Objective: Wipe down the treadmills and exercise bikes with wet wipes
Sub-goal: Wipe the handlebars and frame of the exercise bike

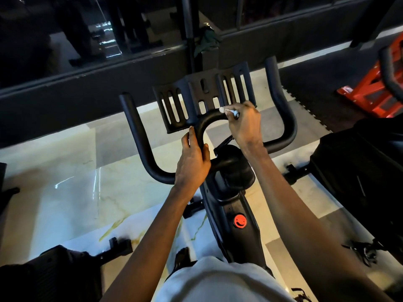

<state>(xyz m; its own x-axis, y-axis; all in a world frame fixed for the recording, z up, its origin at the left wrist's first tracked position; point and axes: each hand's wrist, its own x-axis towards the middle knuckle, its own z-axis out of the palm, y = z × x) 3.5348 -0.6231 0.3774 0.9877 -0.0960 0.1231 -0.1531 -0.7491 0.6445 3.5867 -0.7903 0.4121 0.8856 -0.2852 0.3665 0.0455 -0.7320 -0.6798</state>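
Left hand: the left hand (193, 164) grips the left side of the centre loop (201, 127) of the handlebar (139, 136). The fingers are curled round the black tube and the thumb lies on the inner side of it.
Left arm: bare, it reaches forward from the lower middle of the view. The wrist is straight and the back of the hand faces up.
Right hand: the right hand (244, 125) pinches a small white thing between the thumb and the first fingers. It seems to be a wet wipe (224, 110) twisted thin, but it is too small in the view to be sure.
Right arm: bare, it comes from the lower right corner. The wrist is bent down and the knuckles are up.
Wet wipe, place: its white tip touches the top of the centre loop, at the right end of the curve, just beside the near edge of the slotted tray (174, 105).
Exercise bike: the frame (235, 205) runs under the arms toward the person, and both outer horns of the handlebar point away.
Marks: a red knob (240, 221) on the frame bears a dark curved mark. I can read no letters on it.
Around: a pale marble floor (65, 182) lies under the bike, and a red machine (370, 94) stands at the right edge.
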